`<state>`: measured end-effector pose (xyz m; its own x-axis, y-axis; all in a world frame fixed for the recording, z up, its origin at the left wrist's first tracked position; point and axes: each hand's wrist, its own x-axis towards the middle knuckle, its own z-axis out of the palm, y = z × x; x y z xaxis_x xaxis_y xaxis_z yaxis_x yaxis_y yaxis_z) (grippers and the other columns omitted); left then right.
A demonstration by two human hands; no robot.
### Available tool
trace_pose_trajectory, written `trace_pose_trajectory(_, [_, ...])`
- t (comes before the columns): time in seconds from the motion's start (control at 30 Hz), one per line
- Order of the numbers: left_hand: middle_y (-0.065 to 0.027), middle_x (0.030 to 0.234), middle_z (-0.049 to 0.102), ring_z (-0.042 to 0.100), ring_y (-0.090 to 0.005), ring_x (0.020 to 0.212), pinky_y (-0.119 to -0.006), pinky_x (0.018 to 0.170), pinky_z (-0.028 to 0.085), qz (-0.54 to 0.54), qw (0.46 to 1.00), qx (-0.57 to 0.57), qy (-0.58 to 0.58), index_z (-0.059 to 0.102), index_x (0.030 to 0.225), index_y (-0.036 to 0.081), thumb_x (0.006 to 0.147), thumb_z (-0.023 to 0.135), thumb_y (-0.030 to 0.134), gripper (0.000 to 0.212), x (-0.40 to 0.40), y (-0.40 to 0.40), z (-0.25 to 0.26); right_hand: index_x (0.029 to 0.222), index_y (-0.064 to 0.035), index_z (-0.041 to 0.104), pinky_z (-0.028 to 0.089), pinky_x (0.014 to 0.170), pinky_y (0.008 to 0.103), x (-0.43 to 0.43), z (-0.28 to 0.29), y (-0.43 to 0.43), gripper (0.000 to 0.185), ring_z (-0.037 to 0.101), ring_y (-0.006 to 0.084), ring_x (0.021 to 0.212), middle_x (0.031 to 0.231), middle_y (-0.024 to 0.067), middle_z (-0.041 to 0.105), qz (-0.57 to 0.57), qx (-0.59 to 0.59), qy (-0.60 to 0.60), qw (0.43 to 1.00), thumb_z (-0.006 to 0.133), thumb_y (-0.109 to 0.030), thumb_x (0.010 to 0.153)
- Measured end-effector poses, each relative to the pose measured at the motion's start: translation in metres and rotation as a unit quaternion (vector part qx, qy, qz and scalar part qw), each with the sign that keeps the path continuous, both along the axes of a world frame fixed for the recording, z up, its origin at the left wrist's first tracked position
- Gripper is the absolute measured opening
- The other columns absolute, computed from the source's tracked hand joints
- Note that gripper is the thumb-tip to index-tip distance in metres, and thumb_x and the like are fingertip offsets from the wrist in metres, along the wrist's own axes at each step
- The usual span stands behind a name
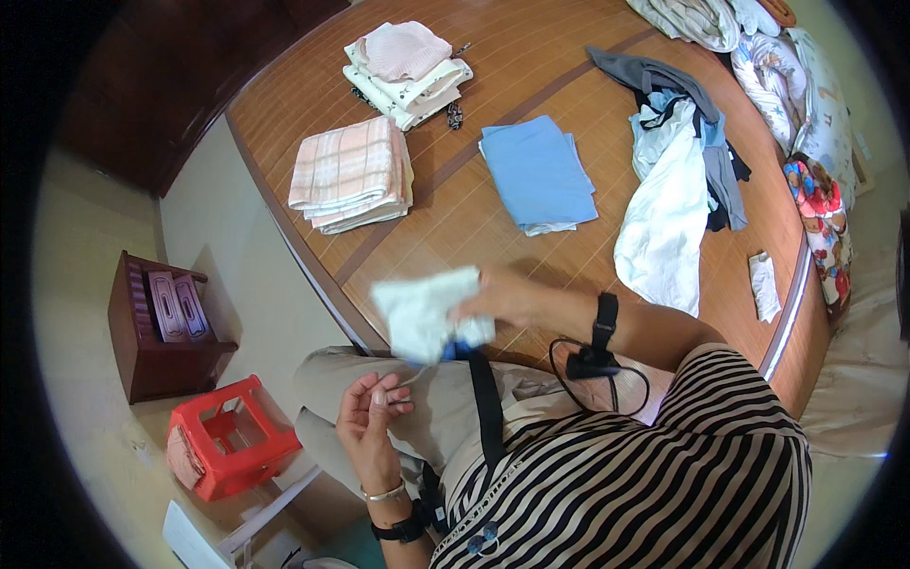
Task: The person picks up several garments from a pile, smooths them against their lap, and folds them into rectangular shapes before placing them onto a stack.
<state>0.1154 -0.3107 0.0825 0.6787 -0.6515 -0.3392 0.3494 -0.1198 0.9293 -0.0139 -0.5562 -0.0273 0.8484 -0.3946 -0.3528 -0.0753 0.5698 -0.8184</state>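
Observation:
My right hand (501, 297) grips a small white cloth (419, 313) by its edge, above my lap. The cloth is blurred, and a blue patch (462, 347) shows at its lower edge; I cannot tell whether it belongs to the cloth. Below it, my left hand (371, 409) is raised palm up, fingers loosely curled and slightly apart. A thin pale line passes near its fingertips, too faint to name. Beyond my right hand, a stack of folded blue cloth (540, 171) lies on the bed mat (441, 249). Beside it stands a pile of folded checked cloths (348, 163).
Folded white and pink cloths (405, 71) lie farther back. Loose garments (661, 192) are heaped at right, near a small white roll (764, 286). Bedding (817, 107) lines the far right edge. A red plastic stool (234, 437) and a brown bedside cabinet (163, 355) stand at left.

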Motion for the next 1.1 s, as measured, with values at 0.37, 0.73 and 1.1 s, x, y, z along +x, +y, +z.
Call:
trace_pose_trajectory(0.37, [-0.0149,0.098,0.072,0.070,-0.0194,0.080,-0.031,0.068,0.059,-0.016,1.000,0.019,0.014,0.064,0.113,-0.003,0.102,0.064,0.014,0.020,0.011,0.001,-0.024,0.102,0.0034,0.066,0.054,0.049,0.0407,-0.026,-0.096,-0.208,0.026,0.070,0.0246,0.070,0.091,0.0143,0.072,-0.415,-0.029,0.071,0.907,0.082,0.001,0.082])
trace_pose_trajectory(0.73, [-0.0138,0.095,0.072,0.069,-0.0189,0.078,-0.030,0.065,0.058,-0.033,0.998,0.045,-0.016,0.065,0.112,-0.003,0.102,0.064,0.012,0.018,0.015,-0.004,-0.022,0.123,0.0062,0.061,0.055,0.084,0.0390,0.004,-0.042,-0.099,0.047,0.067,0.0296,0.105,0.118,0.0184,0.069,-0.363,-0.232,0.170,0.886,0.080,-0.003,0.081])
trace_pose_trajectory(1.1, [-0.0141,0.095,0.072,0.069,-0.0182,0.078,-0.029,0.065,0.057,-0.023,0.997,0.072,-0.021,0.065,0.111,-0.003,0.103,0.063,0.014,0.019,0.016,-0.002,-0.018,0.145,-0.0023,0.050,0.027,0.115,0.0597,0.004,0.020,-0.108,0.067,0.032,0.0398,0.147,0.158,0.0176,0.040,-0.178,-0.765,0.226,0.576,0.065,-0.043,0.094])
